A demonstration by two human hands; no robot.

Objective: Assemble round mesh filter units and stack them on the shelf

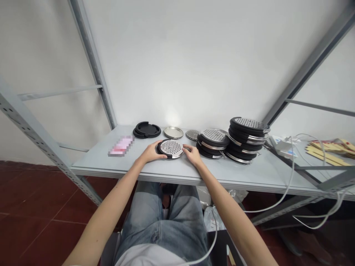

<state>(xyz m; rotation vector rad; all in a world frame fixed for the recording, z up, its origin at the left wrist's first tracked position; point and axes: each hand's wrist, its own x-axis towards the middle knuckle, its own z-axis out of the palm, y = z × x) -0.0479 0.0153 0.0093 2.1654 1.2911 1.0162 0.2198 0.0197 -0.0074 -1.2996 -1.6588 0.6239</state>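
A round black disc with a perforated metal plate [171, 148] lies on the grey shelf top [144, 168] in front of me. My left hand [152, 152] curls round its left edge. On the opposite side, my right hand [193, 154] grips its right edge with bent fingers. Behind it lie black plastic rings [146, 130], a shiny metal lid [173, 132] and a loose perforated disc [192, 135]. Two stacks of assembled discs stand to the right, a low one [213, 143] and a taller one [246, 139].
A pink blurred item [121, 146] lies on the shelf at the left. White cables [291, 173] hang over the right part. Yellowish strips [330, 151] and a flat packet [283, 146] lie at the far right. Grey slanted shelf posts [94, 70] rise on both sides.
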